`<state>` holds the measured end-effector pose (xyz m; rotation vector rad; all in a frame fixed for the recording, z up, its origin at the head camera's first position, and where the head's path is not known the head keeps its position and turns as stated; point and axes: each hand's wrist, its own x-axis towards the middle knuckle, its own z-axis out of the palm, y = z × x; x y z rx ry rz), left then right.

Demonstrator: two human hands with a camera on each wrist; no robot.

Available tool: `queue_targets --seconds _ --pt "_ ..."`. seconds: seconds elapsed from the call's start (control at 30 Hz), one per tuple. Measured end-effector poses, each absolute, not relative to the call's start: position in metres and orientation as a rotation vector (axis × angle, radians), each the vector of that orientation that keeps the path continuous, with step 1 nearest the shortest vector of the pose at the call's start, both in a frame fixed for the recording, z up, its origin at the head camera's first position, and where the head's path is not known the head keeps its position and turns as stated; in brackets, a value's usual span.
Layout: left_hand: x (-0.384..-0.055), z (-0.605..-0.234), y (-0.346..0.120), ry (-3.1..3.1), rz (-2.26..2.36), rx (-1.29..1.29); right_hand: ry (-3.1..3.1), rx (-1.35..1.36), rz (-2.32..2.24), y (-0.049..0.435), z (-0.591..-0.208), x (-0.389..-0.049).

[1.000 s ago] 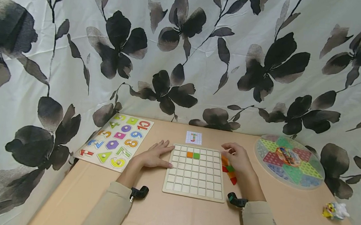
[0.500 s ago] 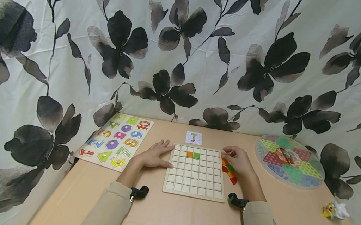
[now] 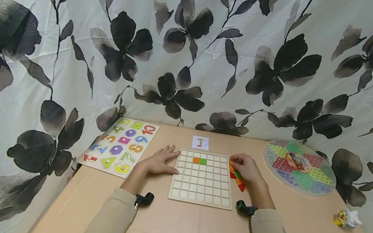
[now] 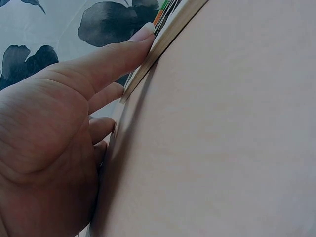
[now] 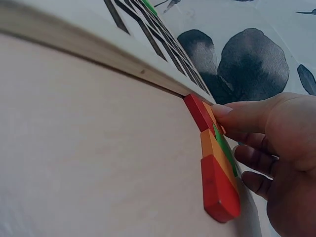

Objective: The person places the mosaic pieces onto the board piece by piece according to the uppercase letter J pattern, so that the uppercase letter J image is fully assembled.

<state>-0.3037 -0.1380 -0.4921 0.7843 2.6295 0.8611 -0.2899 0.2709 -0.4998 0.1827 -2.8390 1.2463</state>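
Observation:
A square wooden board with a grid of pale cells lies at the middle of the table. Side by side in an upper row sit an orange tile and a green tile. My left hand rests at the board's left edge, thumb and fingers extended, thumb tip on the rim. Beyond the right edge, my right hand pinches an orange block with the thumb in front and fingers bent behind. Red, orange and green blocks, including a red block, lie close beside it.
A small pattern card lies behind the board. At left is a number puzzle board; at right, a round star-patterned game board. A small toy figure stands near the right table edge, with a floral curtain behind.
My right hand's fingers have drawn in and come down onto the blocks at the board's right edge. The left hand and both tiles on the board have stayed in place.

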Motion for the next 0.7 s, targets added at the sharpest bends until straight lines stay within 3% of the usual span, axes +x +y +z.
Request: queue_targets --seconds 0.7 --pt "-0.3033 -0.4912 -0.138 2.631 0.847 0.788 -2.855 0.244 1.156 0.2712 -0.5022 -0.2915"
